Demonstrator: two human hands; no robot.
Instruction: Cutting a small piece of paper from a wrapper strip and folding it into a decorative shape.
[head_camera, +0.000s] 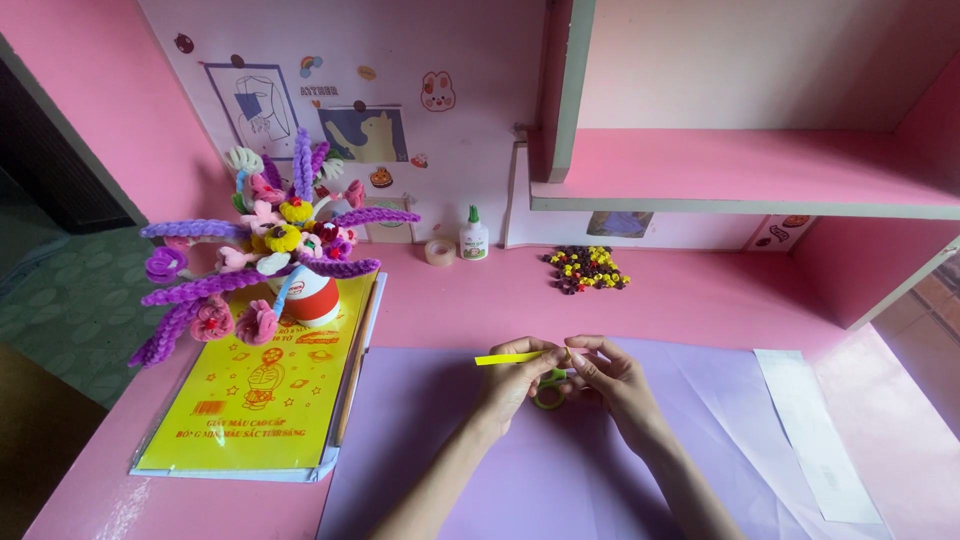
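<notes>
1. We see our left hand (516, 375) and right hand (612, 378) brought together over a lilac paper sheet (500, 470) that lies across the pink desk (480, 295).
2. Our left hand pinches a narrow yellow paper strip (507, 358) between thumb and forefinger; the strip juts out level to the left of the hand.
3. Our right hand closes its fingertips on the same strip at its right end, so the two hands touch there.
4. Just under the hands we make out green scissor handles (549, 392) lying on the lilac sheet, partly hidden by the fingers; we cannot tell whether either hand touches them.
5. To the left lies a yellow paper pack (255, 410) in a clear sleeve, and on its far end stands a red and white cup (310, 295) filled with fuzzy wire flowers (270, 245) in purple, pink, yellow and white.
6. Near the back wall stand a white glue bottle (473, 238) with a green tip and, just beside it, a tape roll (439, 252).
7. Farther right on the desk sits a small heap of dark red and yellow bits (586, 268).
8. A white paper strip (815, 440) lies along the right edge of the lilac sheet.
</notes>
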